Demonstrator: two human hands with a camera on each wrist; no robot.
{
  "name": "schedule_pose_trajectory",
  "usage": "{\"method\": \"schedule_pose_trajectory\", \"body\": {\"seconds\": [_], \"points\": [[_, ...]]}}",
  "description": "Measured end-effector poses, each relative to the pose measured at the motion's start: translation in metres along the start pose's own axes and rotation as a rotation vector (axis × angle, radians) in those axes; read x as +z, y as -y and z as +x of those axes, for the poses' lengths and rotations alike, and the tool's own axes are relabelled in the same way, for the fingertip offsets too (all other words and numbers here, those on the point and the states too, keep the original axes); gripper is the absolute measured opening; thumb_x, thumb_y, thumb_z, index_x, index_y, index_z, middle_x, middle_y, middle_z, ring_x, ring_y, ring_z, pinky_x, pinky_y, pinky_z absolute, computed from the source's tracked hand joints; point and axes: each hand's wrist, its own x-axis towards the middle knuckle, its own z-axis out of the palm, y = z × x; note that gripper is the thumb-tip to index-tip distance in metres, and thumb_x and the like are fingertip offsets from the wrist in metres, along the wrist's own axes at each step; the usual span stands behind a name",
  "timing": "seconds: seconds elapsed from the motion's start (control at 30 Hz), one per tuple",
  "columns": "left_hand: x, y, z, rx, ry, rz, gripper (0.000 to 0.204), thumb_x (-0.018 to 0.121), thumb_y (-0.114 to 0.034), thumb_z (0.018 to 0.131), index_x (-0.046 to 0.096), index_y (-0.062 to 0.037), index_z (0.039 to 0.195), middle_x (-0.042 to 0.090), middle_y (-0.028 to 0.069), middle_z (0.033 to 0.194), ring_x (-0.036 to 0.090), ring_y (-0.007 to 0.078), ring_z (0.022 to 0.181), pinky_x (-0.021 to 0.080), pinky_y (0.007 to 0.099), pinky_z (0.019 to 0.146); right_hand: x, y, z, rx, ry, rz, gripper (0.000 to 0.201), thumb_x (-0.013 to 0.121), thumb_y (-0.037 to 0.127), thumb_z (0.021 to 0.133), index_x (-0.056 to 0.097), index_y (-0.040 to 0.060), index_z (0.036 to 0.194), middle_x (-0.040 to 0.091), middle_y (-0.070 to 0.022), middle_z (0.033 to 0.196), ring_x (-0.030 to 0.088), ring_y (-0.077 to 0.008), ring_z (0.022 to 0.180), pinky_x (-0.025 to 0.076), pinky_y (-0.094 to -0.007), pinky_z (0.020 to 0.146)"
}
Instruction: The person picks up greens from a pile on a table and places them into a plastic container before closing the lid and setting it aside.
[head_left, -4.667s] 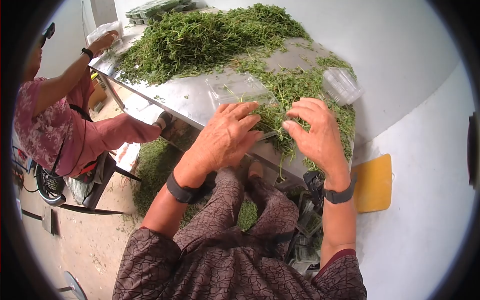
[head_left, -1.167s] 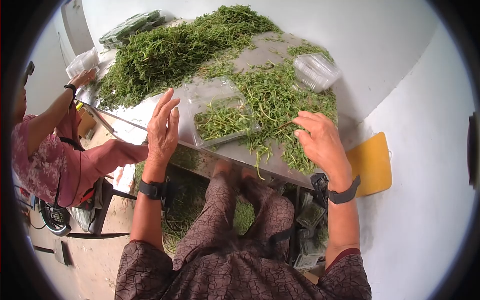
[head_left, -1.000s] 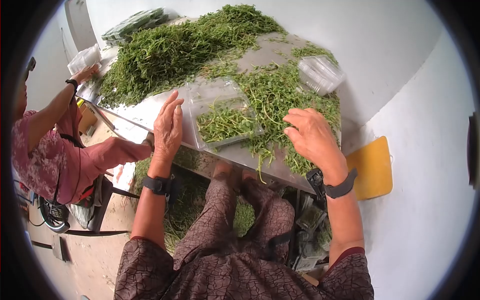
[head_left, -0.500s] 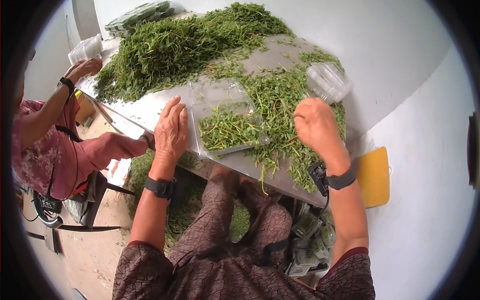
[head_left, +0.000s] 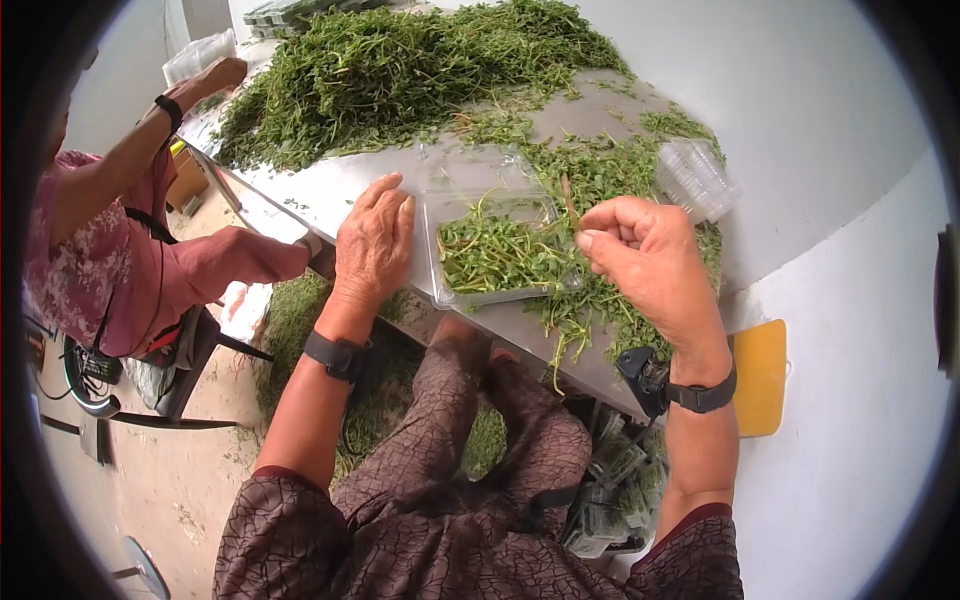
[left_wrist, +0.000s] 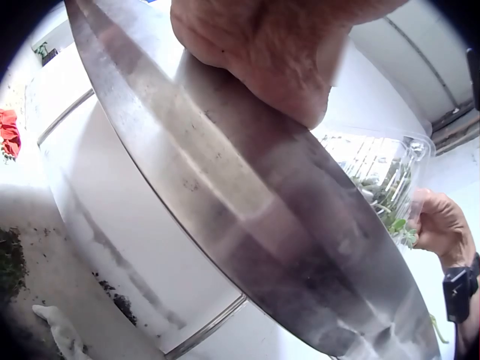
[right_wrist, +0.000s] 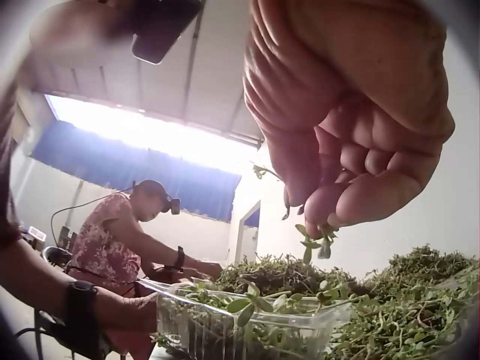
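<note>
A clear plastic clamshell box (head_left: pixel 490 297) stands at the table's front edge, lid tipped back, with leafy green sprigs (head_left: pixel 497 250) inside. My left hand (head_left: pixel 376 245) is just left of the box, fingers extended and holding nothing; the left wrist view shows that hand (left_wrist: pixel 262 52) over the metal tabletop. At the box's right side, my right hand (head_left: pixel 655 262) has its fingers curled in. In the right wrist view, its thumb and fingertips pinch a small green sprig (right_wrist: pixel 321 244) above the box (right_wrist: pixel 225 330).
Loose greens (head_left: pixel 600 170) spread right of the box, below a large heap (head_left: pixel 400 75). Stacked empty clear boxes (head_left: pixel 692 180) lie near the wall. Another person (head_left: pixel 130 250) sits at left. Filled boxes (head_left: pixel 605 500) are under the table; a yellow board (head_left: pixel 760 380) leans at right.
At 4.7 seconds ago both hands were close together over the box; my left hand has since moved left. In the last half second, the view has shifted and my right hand has come nearer the box.
</note>
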Motion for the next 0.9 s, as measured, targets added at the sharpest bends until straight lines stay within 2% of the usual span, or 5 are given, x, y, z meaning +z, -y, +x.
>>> {"method": "schedule_pose_trajectory", "body": {"seconds": [0.27, 0.37, 0.43, 0.53, 0.9], "points": [[0.001, 0.001, 0.0, 0.021, -0.01, 0.023, 0.02, 0.051, -0.015, 0.092, 0.063, 0.0011, 0.095, 0.063, 0.018, 0.114, 0.06, 0.0336, 0.104, 0.049, 0.0392, 0.088, -0.008, -0.008, -0.01, -0.025, -0.093, -0.11, 0.017, 0.065, 0.005, 0.082, 0.065, -0.0043, 0.096, 0.065, -0.0058, 0.077, 0.054, -0.0079, 0.065, 0.045, -0.0251, 0.058], [0.001, -0.001, -0.001, 0.01, -0.03, -0.005, 0.017, 0.053, -0.013, 0.09, 0.063, 0.0008, 0.092, 0.063, 0.0184, 0.111, 0.06, 0.0343, 0.102, 0.049, 0.0405, 0.087, -0.006, -0.013, -0.02, -0.155, -0.036, -0.298, 0.021, 0.065, 0.006, 0.081, 0.066, -0.0029, 0.101, 0.068, -0.0129, 0.096, 0.062, -0.0191, 0.079, 0.049, -0.0305, 0.069], [0.001, -0.001, -0.001, -0.004, -0.029, -0.012, 0.017, 0.053, -0.013, 0.09, 0.063, 0.0007, 0.092, 0.062, 0.0182, 0.111, 0.06, 0.0343, 0.101, 0.049, 0.0404, 0.086, -0.001, -0.014, -0.024, -0.473, -0.034, -0.524, 0.028, 0.067, 0.008, 0.08, 0.066, -0.0009, 0.107, 0.064, -0.016, 0.116, 0.059, -0.0309, 0.103, 0.048, -0.0371, 0.085], [0.002, 0.0, -0.001, -0.001, -0.022, -0.014, 0.016, 0.054, -0.013, 0.09, 0.063, 0.0005, 0.092, 0.063, 0.0178, 0.111, 0.06, 0.0342, 0.1, 0.049, 0.0407, 0.086, 0.011, -0.001, -0.03, -0.526, 0.073, -0.535, 0.032, 0.065, 0.009, 0.081, 0.065, 0.0034, 0.113, 0.06, -0.0134, 0.125, 0.05, -0.0337, 0.121, 0.039, -0.042, 0.102], [0.004, 0.004, -0.001, 0.017, -0.015, 0.01, 0.017, 0.054, -0.014, 0.09, 0.062, 0.0005, 0.095, 0.063, 0.0166, 0.112, 0.061, 0.0342, 0.099, 0.049, 0.0396, 0.087, 0.035, -0.008, -0.013, -0.546, 0.214, -0.634, 0.027, 0.062, 0.021, 0.087, 0.068, 0.0024, 0.105, 0.066, -0.0129, 0.113, 0.051, -0.0334, 0.119, 0.032, -0.0472, 0.105]]}}
